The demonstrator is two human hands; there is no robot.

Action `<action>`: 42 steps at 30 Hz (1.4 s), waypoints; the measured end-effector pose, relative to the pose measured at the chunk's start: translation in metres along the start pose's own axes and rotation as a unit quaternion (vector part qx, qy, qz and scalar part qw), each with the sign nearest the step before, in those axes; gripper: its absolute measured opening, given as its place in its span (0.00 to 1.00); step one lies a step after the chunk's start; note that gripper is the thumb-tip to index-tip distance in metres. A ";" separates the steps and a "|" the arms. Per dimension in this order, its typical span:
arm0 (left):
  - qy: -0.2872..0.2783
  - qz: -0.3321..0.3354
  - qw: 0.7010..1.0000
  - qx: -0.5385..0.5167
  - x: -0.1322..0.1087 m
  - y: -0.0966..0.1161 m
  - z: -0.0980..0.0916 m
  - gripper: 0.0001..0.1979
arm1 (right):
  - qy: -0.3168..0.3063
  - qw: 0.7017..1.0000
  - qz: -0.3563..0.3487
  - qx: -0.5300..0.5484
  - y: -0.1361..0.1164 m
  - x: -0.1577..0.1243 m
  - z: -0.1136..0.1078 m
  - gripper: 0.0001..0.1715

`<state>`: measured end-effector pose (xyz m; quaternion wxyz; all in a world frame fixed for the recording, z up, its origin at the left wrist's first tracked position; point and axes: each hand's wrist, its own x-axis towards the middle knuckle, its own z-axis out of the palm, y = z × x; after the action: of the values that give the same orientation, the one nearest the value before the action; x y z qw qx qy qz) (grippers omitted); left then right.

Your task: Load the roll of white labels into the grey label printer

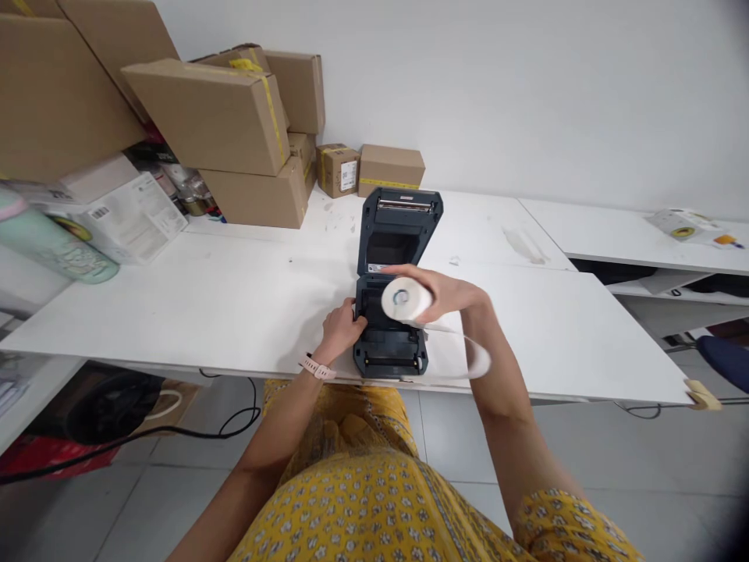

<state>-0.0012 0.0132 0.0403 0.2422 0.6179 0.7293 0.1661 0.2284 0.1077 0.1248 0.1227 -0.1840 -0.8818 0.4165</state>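
Note:
A dark label printer (391, 343) stands near the front edge of the white table, its lid (401, 222) raised and leaning back. My left hand (342, 329) grips the printer's left side, with the thumb over the rim of the open bay. Above the bay, my right hand (438, 293) holds a white label roll (403, 299), its round end tilted up toward me. From the roll a loose strip of label paper (480, 361) curls out to the right, past my right forearm. The roll hides part of the printer's inside.
Cardboard boxes (211, 117) are stacked at the back left, with two smaller boxes (391, 168) behind the printer. A mint green bottle (55, 238) and a white carton (137, 215) stand at the far left. Black cables (175, 429) hang below the table (234, 312).

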 end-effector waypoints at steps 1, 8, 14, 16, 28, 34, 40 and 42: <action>0.002 -0.001 1.000 -0.006 -0.001 0.000 0.000 0.26 | 0.044 0.999 -0.018 0.018 -0.004 -0.018 -0.005 0.56; 0.005 -0.003 1.000 -0.006 0.000 0.002 -0.001 0.25 | 0.272 0.945 0.164 0.078 0.025 -0.136 0.015 0.38; 0.013 0.003 1.000 -0.013 0.000 0.000 0.001 0.25 | 0.336 0.893 0.268 0.131 0.087 -0.167 0.054 0.39; 0.014 0.008 1.000 -0.012 0.000 -0.001 0.001 0.26 | 0.326 0.895 0.258 0.161 0.093 -0.175 0.057 0.43; 0.018 0.004 1.000 -0.024 0.003 -0.001 0.002 0.26 | 0.137 0.950 0.279 0.025 0.131 -0.079 -0.048 0.20; 0.022 0.007 0.999 -0.030 0.002 -0.003 0.004 0.26 | 0.051 0.952 0.301 0.031 0.124 -0.038 -0.035 0.15; 0.013 0.002 0.999 -0.047 0.000 0.000 0.002 0.26 | 0.130 0.954 0.219 0.158 0.066 -0.071 -0.043 0.24; 0.014 -0.001 0.998 -0.054 0.000 -0.001 0.003 0.26 | 0.079 0.955 0.168 0.230 0.041 -0.068 -0.037 0.28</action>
<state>-0.0005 0.0129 0.0377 0.2646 0.6012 0.7231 0.2138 0.3123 0.1283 0.1115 0.1595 -0.3289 -0.7059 0.6067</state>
